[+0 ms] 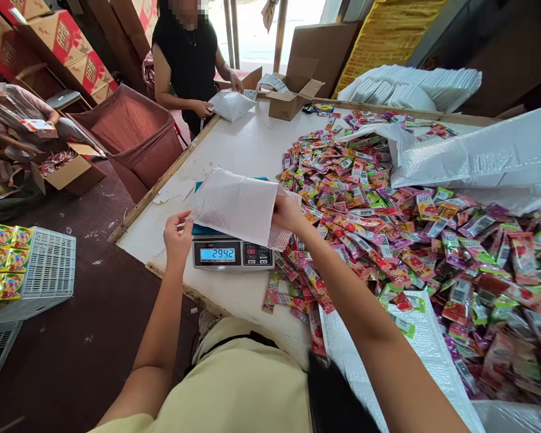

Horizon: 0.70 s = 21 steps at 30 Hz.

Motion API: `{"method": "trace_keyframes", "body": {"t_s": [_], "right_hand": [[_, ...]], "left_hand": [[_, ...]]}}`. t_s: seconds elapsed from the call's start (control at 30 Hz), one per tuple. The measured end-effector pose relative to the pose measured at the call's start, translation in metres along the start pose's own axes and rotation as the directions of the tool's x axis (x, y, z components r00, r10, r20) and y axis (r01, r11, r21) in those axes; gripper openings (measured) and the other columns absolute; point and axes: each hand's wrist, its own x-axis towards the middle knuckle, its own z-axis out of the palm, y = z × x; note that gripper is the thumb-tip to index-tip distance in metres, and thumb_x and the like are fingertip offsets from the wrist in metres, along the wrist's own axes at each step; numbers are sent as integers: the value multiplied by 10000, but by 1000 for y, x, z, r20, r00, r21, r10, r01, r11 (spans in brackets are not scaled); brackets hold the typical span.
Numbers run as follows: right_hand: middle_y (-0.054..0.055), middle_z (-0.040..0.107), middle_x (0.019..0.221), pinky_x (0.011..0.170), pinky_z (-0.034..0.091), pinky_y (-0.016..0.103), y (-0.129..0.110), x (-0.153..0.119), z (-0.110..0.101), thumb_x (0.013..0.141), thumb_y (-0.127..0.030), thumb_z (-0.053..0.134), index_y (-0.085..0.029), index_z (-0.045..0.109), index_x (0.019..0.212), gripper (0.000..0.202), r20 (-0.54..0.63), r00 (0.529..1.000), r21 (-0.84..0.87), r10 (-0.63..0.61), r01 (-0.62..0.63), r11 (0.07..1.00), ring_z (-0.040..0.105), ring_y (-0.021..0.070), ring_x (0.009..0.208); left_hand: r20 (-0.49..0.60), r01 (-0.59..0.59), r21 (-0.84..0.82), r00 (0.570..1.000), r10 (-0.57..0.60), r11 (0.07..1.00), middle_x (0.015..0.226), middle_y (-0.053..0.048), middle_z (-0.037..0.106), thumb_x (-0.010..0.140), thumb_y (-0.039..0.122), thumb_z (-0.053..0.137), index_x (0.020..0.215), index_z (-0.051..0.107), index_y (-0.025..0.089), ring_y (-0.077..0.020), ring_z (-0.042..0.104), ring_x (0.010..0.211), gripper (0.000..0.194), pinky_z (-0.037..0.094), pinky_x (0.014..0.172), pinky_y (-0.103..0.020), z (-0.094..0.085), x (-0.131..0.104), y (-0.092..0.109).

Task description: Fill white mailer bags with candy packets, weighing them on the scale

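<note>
A white bubble mailer [234,204] lies over the teal platform of a digital scale [231,254], whose lit display seems to read 2942. My left hand [179,234] pinches the mailer's left edge between thumb and curled fingers. At its right end, my right hand [287,211] reaches into the mailer's mouth; the fingertips are hidden inside, so what they hold cannot be made out. A large heap of small colourful snack packets [364,210] spreads right beside the scale.
Large white mailers [478,150] rest on the heap's right side. Across the table [247,141], a person in black holds a white mailer [232,104] near an open carton [288,102]. Another person sits at the far left, beyond a red cloth bin [132,126].
</note>
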Motion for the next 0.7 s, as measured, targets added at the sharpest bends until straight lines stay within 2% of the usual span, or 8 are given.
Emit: {"method": "trace_keyframes", "body": {"t_s": [0.1, 0.2, 0.33, 0.43, 0.5, 0.57, 0.63, 0.7], "right_hand": [[37, 680, 765, 677, 465, 327, -6, -39, -30, 662, -323, 624, -167, 729, 903, 306, -61, 995, -43, 75, -78, 996, 579, 196, 691], [21, 671, 763, 649, 475, 345, -3, -89, -67, 678, -395, 691, -204, 715, 946, 330, -133, 962, 52, 240, -235, 971, 576, 197, 653], [60, 708, 881, 743, 534, 452, 17, -146, -117, 687, -454, 746, -276, 667, 913, 298, -306, 853, 176, 423, -386, 906, 651, 279, 764], [161, 701, 1051, 896, 511, 561, 33, -163, -137, 719, -475, 725, -253, 667, 1016, 375, -452, 771, -76, 449, -535, 841, 657, 389, 994], [268, 596, 1284, 1036, 415, 645, 36, -161, -135, 715, -523, 721, -156, 647, 1188, 603, -572, 747, -327, 337, -585, 742, 535, 471, 1244], [302, 511, 1380, 1093, 365, 656, 29, -150, -119, 744, -570, 686, -78, 604, 1288, 738, -614, 769, -441, 177, -521, 731, 448, 468, 1341], [230, 600, 1296, 1057, 446, 580, 16, -134, -93, 815, -543, 629, -114, 624, 1273, 628, -510, 852, -389, 117, -350, 852, 554, 378, 1244], [145, 688, 1148, 963, 526, 487, 1, -117, -64, 856, -449, 609, -175, 666, 1191, 436, -323, 939, -248, 115, -201, 948, 653, 292, 1069]], "left_hand": [[-19, 9, 5, 1000, -9, 1000, 1094, -97, 683, 878, 384, 626, 1077, 711, 198, -192, 648, 955, 285, 536, 791, -311, -6, -1, -1], [-49, 32, 7, 998, -31, 999, 1080, -98, 686, 871, 375, 627, 1060, 711, 192, -188, 644, 936, 276, 532, 768, -300, -12, -2, -4], [-58, 50, -2, 997, -50, 999, 1079, -93, 692, 871, 388, 630, 1057, 715, 188, -178, 649, 918, 285, 526, 771, -294, -14, -4, -7], [-40, 53, -24, 998, -54, 998, 1091, -94, 696, 876, 404, 636, 1069, 718, 188, -181, 655, 931, 301, 525, 786, -300, -12, -6, -6], [-27, 57, -41, 998, -58, 998, 1095, -96, 694, 878, 414, 640, 1075, 722, 189, -186, 655, 949, 310, 523, 786, -299, -10, -7, -5], [-17, 63, -52, 998, -64, 997, 1090, -95, 690, 878, 421, 645, 1079, 725, 192, -190, 653, 960, 315, 521, 790, -298, -9, -8, -5], [-12, 72, -55, 997, -73, 996, 1082, -91, 687, 878, 421, 648, 1082, 728, 196, -190, 652, 961, 314, 518, 795, -298, -8, -9, -6], [-17, 75, -54, 997, -76, 996, 1068, -86, 686, 879, 420, 649, 1082, 731, 200, -186, 653, 945, 310, 515, 794, -296, -9, -9, -7]]}}
